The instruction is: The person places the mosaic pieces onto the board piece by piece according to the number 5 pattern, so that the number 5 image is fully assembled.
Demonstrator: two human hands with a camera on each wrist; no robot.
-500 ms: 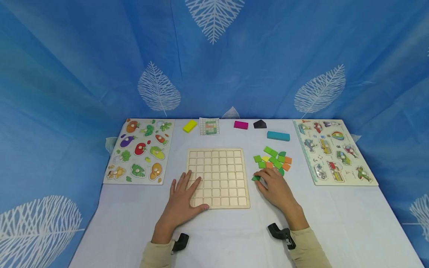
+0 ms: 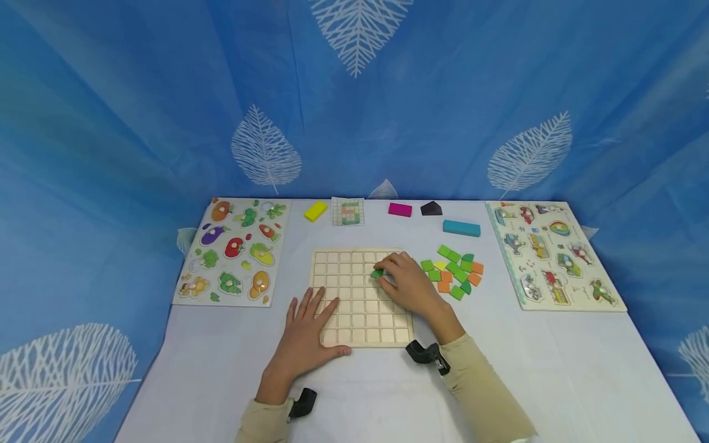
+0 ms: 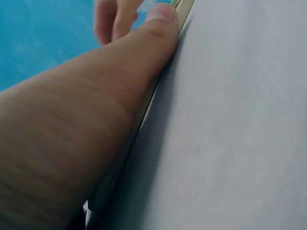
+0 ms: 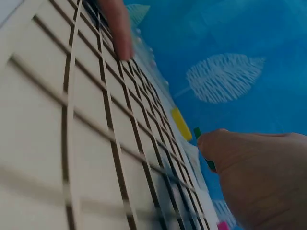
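- I see the right hand [image 2: 407,284] over the upper right part of the wooden grid board [image 2: 361,295], fingertips pinching a small green tile [image 2: 378,273] just above the cells in the second row from the far edge.
- The right wrist view confirms it: thumb and fingers closed narrowly on the green tile [image 4: 203,149], only a thin dark-green edge showing.
- The left hand [image 2: 306,335] lies flat on the board's near left corner, fingers straight and spread, thumb along the near edge (a steadying press, in my judgement).
- Handling, as I judge it: the tile looks thin, rigid and light, probably painted wood, not fragile. A fingertip pinch across opposite edges suits it, since the flat faces give little to hold once it sits in a cell.
- The board looks stiff and light enough to slide on the white table [image 2: 554,369], hence the flat hand.
- Remaining loose tiles [image 2: 454,271], green, orange and yellow, lie just right of the board.
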